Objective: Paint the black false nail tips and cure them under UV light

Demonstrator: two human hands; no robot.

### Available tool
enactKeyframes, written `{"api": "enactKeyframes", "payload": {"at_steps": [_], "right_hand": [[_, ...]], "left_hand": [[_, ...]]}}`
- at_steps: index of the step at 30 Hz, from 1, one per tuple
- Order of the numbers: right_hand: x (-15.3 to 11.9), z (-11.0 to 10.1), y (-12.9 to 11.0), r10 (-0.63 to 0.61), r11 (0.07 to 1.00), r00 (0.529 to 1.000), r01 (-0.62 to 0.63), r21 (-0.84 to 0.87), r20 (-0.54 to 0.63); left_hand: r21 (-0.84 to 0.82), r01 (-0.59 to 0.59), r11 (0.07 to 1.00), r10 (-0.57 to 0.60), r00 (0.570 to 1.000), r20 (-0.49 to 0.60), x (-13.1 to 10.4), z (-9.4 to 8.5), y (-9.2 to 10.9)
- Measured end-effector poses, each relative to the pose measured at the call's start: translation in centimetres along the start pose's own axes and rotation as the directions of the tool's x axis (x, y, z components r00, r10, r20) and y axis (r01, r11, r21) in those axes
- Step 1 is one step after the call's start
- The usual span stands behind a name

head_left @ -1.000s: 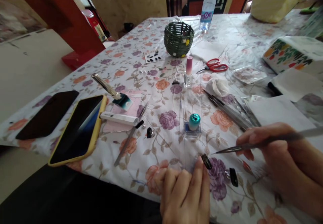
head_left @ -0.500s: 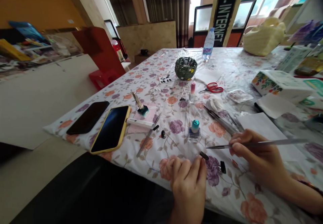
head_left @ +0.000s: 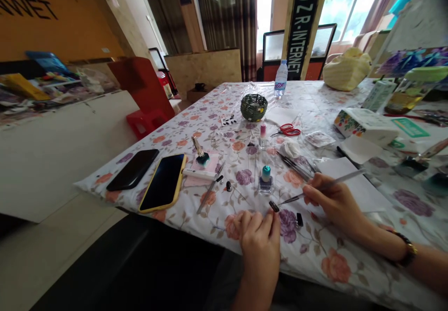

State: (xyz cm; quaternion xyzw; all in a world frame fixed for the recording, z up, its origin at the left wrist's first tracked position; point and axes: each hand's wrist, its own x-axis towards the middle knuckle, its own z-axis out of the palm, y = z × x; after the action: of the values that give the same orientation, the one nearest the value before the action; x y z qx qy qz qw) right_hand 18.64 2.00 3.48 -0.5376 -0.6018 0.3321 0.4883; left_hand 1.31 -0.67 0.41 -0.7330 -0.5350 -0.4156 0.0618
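My left hand is closed near the table's front edge, with a small black nail piece at its fingertips. In my right hand is a thin grey brush, whose dark tip is at or very near the nail piece. Another black piece lies to the right of my left hand. A bottle of dark polish with a teal cap stands just behind the nail piece. Further left lie a small black piece and a thin grey tool.
Two phones lie at the left. An open green polish bottle, a woven basket, red scissors and a water bottle are further back. White paper and a tissue box are at the right.
My right hand has turned the brush to a steeper slant and brought its tip down to the nail piece. The camera view has tilted up slightly. My left hand keeps its pose.
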Motion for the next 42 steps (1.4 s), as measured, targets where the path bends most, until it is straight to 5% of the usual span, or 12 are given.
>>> {"api": "enactKeyframes", "payload": {"at_steps": [20, 42], "right_hand": [[-0.18, 0.19, -0.22, 0.011, 0.999, 0.999, -0.012, 0.042, 0.038], [0.02, 0.25, 0.39, 0.042, 0.957, 0.997, -0.020, 0.289, -0.069]], "left_hand": [[-0.005, -0.021, 1.000, 0.021, 0.998, -0.053, 0.11, 0.05, -0.07], [-0.015, 0.063, 0.998, -0.063, 0.998, -0.004, -0.21, 0.72, -0.32]]}}
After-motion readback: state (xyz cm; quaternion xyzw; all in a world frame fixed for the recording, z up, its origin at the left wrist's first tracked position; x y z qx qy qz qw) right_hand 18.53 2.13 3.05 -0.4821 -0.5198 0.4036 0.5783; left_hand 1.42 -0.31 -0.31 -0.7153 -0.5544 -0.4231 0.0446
